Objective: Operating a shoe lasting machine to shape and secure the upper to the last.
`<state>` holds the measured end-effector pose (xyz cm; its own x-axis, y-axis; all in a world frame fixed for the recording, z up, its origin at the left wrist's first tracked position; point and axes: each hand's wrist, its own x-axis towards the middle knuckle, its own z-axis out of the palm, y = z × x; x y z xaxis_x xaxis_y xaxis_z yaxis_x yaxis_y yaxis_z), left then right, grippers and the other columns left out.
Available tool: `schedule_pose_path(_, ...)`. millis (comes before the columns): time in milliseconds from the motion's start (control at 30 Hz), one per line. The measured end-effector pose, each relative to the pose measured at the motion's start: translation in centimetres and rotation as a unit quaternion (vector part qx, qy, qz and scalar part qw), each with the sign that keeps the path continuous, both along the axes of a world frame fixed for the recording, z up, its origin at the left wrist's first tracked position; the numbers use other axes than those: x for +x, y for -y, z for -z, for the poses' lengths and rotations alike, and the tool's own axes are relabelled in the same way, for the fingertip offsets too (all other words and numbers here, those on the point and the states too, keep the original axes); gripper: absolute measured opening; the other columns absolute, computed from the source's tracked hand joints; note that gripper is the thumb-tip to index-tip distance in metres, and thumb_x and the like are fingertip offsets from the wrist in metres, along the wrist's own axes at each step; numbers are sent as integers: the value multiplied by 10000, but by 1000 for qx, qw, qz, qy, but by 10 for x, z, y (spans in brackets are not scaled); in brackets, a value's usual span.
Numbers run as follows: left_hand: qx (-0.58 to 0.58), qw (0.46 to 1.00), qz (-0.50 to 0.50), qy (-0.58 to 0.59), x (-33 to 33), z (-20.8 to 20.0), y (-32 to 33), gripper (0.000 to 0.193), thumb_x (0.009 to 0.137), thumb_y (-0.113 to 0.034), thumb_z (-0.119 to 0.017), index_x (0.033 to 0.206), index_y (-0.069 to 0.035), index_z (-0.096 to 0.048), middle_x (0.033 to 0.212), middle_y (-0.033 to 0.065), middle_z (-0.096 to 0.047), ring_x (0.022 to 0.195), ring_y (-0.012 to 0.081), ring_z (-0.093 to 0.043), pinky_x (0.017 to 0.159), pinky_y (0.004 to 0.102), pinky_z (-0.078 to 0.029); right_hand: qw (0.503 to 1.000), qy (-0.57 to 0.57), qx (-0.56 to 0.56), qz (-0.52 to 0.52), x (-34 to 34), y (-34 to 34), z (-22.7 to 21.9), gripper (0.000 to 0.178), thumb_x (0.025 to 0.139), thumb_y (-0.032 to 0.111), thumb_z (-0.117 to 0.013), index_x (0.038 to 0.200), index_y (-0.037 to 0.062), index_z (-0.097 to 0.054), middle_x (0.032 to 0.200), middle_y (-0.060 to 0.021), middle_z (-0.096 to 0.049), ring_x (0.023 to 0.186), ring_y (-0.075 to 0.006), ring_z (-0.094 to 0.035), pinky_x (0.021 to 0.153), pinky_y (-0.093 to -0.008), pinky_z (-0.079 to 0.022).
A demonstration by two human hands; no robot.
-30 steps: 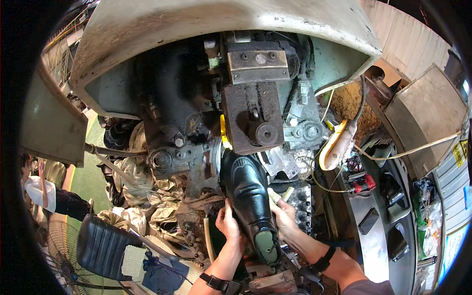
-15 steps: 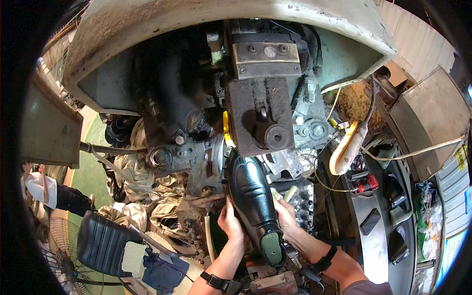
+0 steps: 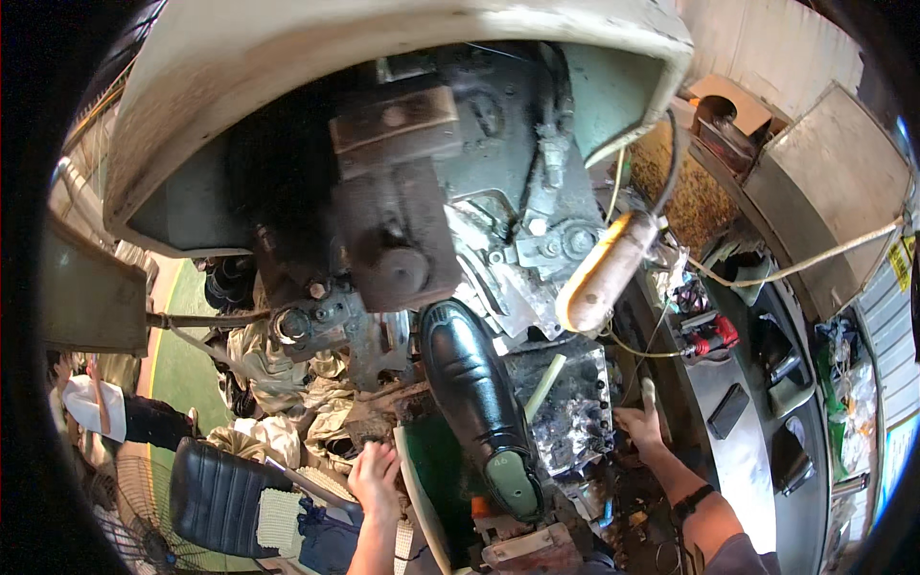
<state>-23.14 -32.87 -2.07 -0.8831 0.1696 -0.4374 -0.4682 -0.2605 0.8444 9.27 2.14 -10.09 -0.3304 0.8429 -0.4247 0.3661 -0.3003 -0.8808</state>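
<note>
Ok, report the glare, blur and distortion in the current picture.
Head view: bright glare on the glossy black shoe; head view: the machine's dark block looks blurred; head view: black fisheye border fills the corners, and the pale hood's edge curves, perhaps partly from the lens.

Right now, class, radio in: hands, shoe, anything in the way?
Left hand open, empty; right hand open, empty. Black shoe between them, touched by neither, toe toward machine head. Metal block between right hand and shoe.
</note>
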Motion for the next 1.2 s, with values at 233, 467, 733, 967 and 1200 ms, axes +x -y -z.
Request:
schedule_pose_path(233, -49, 998, -23, 43, 25, 29, 36, 242, 965, -308, -636, 1010, -70, -621, 959, 72, -659, 857, 193, -638, 860, 370, -560, 986, 115, -20, 117, 24, 41, 116, 837, 773, 198, -802, 1440, -108, -398, 970, -110, -703, 893, -145, -618, 776, -350, -510)
schedule_pose_path(467, 9, 999, 5, 43, 35, 26, 8, 238, 968, -280, -644, 1011, -46, -626, 938, 82, -668, 850, 222, -660, 809, 379, -560, 992, 81, -19, 95, 9, 43, 145, 786, 772, 51, -751, 1405, -122, -318, 994, -130, -714, 843, -212, -675, 737, -364, -536)
schedule_pose_path(733, 13, 1000, 2, 9, 36, 12, 39, 237, 974, -273, -633, 1004, -38, -626, 925, 87, -672, 827, 223, -665, 786, 396, -569, 987, -43, -104, 118, 32, 21, 131, 716, 820, 21, -710, 1416, -24, -314, 872, -122, -649, 727, -196, -642, 544, -371, -532)
schedule_pose_path(967, -38, 999, 38, -5, 52, -9, 51, 302, 968, -232, -638, 1104, 38, -634, 994, 142, -681, 882, 245, -681, 856, 403, -583, 977, -187, -12, 97, 9, 3, 10, 481, 897, 66, -634, 1293, -125, -440, 950, -156, -688, 757, -224, -676, 675, -317, -568)
schedule_pose_path(1200, 102, 982, 162, -9, 41, -48, -75, 460, 953, -334, -667, 1250, 11, -602, 1203, 130, -654, 1098, 249, -627, 987, 394, -488, 973, -185, -96, -103, -113, 71, -118, 428, 993, 347, -608, 1193, -24, -531, 1052, -187, -685, 817, -226, -694, 724, -361, -604)
